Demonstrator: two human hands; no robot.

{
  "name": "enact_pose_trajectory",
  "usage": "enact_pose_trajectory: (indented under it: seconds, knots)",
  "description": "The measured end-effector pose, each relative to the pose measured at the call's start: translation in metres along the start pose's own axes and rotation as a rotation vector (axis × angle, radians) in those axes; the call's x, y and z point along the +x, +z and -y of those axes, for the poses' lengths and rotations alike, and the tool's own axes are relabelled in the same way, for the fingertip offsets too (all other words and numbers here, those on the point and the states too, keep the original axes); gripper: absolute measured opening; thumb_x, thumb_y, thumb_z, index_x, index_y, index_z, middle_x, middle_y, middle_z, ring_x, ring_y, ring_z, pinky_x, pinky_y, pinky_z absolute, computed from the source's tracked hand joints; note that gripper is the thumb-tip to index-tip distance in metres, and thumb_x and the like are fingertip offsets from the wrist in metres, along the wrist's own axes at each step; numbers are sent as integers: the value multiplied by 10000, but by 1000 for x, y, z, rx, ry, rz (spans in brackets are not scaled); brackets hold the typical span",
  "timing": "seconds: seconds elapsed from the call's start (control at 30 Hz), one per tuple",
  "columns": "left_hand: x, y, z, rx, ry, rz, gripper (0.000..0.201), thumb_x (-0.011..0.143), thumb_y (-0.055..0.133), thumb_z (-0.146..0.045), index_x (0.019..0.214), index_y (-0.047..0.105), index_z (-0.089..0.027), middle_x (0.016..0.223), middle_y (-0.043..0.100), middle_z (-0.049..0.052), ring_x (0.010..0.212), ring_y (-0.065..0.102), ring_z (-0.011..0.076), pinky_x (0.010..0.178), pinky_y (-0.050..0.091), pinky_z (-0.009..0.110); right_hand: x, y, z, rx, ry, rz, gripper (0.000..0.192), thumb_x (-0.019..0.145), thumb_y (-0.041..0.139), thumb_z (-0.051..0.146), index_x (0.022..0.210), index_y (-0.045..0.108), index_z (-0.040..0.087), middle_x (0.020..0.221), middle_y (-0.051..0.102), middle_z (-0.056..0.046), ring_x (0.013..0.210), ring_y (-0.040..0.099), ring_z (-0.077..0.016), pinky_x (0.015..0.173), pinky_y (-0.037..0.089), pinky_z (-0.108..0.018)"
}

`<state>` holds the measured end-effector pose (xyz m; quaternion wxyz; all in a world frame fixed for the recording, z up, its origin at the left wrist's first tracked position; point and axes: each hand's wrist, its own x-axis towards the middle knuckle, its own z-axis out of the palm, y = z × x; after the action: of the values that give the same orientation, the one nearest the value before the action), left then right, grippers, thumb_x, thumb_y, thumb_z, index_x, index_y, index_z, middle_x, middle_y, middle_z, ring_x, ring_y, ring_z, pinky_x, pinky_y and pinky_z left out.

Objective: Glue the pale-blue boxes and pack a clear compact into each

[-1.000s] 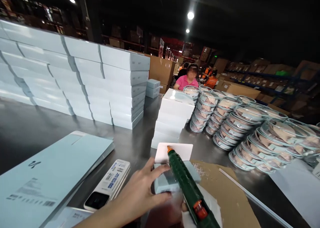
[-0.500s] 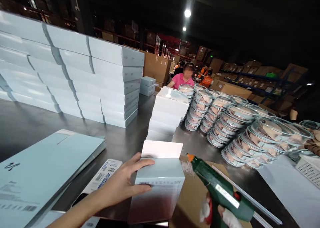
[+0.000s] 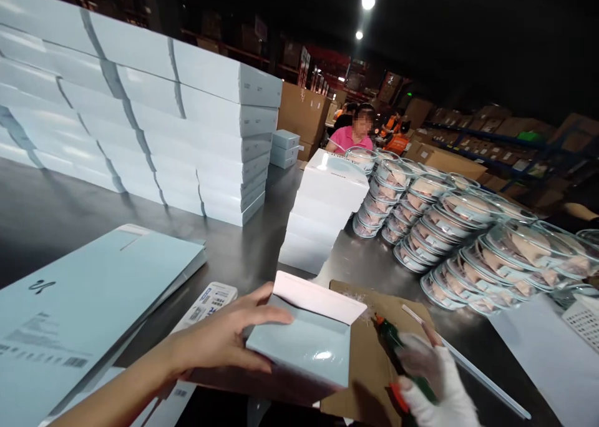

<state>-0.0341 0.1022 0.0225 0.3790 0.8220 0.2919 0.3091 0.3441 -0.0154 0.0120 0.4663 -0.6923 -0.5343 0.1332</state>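
My left hand [image 3: 229, 333] is closed on the near-left side of a small pale blue box [image 3: 299, 343], its thumb and fingers on opposite faces. The box is tilted, and its white-lined flap [image 3: 318, 296] stands up along the far edge. On the right, my right hand [image 3: 444, 383], in a white glove with bare fingertips, is around a dark green glue gun [image 3: 388, 336] with an orange tip and red trigger. The gun is low over a brown cardboard sheet [image 3: 365, 368]; motion blurs part of the hand and gun.
Stacked pale blue boxes [image 3: 206, 133] form a wall at left. A white box stack [image 3: 322, 208] stands ahead, beside piled round clear containers [image 3: 444, 227]. A large flat blue box [image 3: 103, 289] lies at left. Glue sticks [image 3: 486, 377] lie at right. A person in pink [image 3: 349, 137] sits beyond.
The small box has tipped, showing more of its top and its raised flap. My right hand has lowered the glue gun away from the box toward the cardboard. The view has shifted slightly.
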Motion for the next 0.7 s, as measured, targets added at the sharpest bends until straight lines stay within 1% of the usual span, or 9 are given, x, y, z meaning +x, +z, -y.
enact_pose_trajectory:
  seconds: [0.07, 0.13, 0.2, 0.3, 0.4, 0.47, 0.57, 0.63, 0.7]
  knots:
    - [-2, 6, 4, -22, -6, 19, 508, 725, 893, -418, 1209, 756, -351, 1301, 654, 81, 1232, 639, 329, 1010, 558, 394, -5, 33, 25, 231, -102, 90, 967, 635, 807, 631, 1480, 463, 309, 1259, 724, -107, 1122, 706, -353, 887, 604, -474]
    - [-4, 17, 11, -93, 7, -26, 487, 745, 882, -427, 1195, 731, -321, 1418, 561, 98, 1298, 591, 344, 1051, 525, 433, -14, 59, 42, 293, -130, 141, 937, 667, 822, 559, 1494, 449, 329, 1298, 705, -92, 1142, 699, -336, 870, 612, -455]
    - [-7, 30, 18, -233, 79, -177, 548, 767, 859, -479, 1234, 629, -310, 1533, 404, 125, 1324, 574, 355, 1052, 516, 482, -23, 74, 50, 287, -134, 155, 796, 725, 803, 475, 1452, 516, 326, 1282, 714, -86, 1121, 711, -316, 885, 612, -433]
    - [-10, 40, 23, -335, 242, -301, 528, 866, 778, -458, 1302, 504, -343, 1496, 409, 132, 1358, 551, 354, 1055, 505, 525, -32, 77, 54, 300, -210, 186, 567, 777, 752, 423, 1326, 650, 324, 1272, 710, -82, 1178, 682, -315, 1021, 548, -460]
    - [-11, 31, 13, -145, 299, -155, 239, 944, 711, -250, 1167, 675, -327, 1258, 586, 90, 1442, 449, 345, 1114, 466, 491, -30, 74, 62, 314, -318, 257, 328, 807, 722, 400, 1132, 752, 365, 1191, 720, -60, 1195, 667, -308, 1016, 552, -461]
    - [-9, 22, 3, -6, 310, -104, 190, 944, 694, -174, 1067, 745, -309, 1168, 613, 89, 1473, 394, 336, 1143, 443, 472, -25, 74, 67, 308, -337, 335, 247, 827, 719, 387, 1069, 766, 370, 1113, 731, -59, 1157, 685, -294, 959, 585, -439]
    - [-5, 13, -5, 57, 304, -63, 177, 930, 716, -193, 1079, 743, -285, 1327, 606, 121, 1524, 309, 347, 1172, 406, 507, -23, 80, 65, 314, -338, 350, 222, 845, 717, 444, 1040, 765, 348, 1083, 733, -72, 1130, 693, -293, 978, 574, -454]
    - [-4, 11, -3, 13, 286, -28, 179, 936, 710, -210, 1101, 734, -274, 1436, 581, 129, 1517, 337, 350, 1169, 405, 520, -25, 83, 54, 319, -369, 253, 278, 856, 706, 488, 1095, 750, 352, 1257, 692, -75, 1242, 632, -313, 1056, 517, -488]
    - [-4, 12, 2, -79, 237, -100, 152, 936, 711, -234, 1081, 743, -267, 1369, 646, 123, 1445, 460, 340, 1149, 425, 505, -25, 83, 40, 338, -384, 149, 438, 873, 683, 525, 1286, 654, 384, 1475, 568, -60, 1363, 537, -336, 1094, 475, -525]
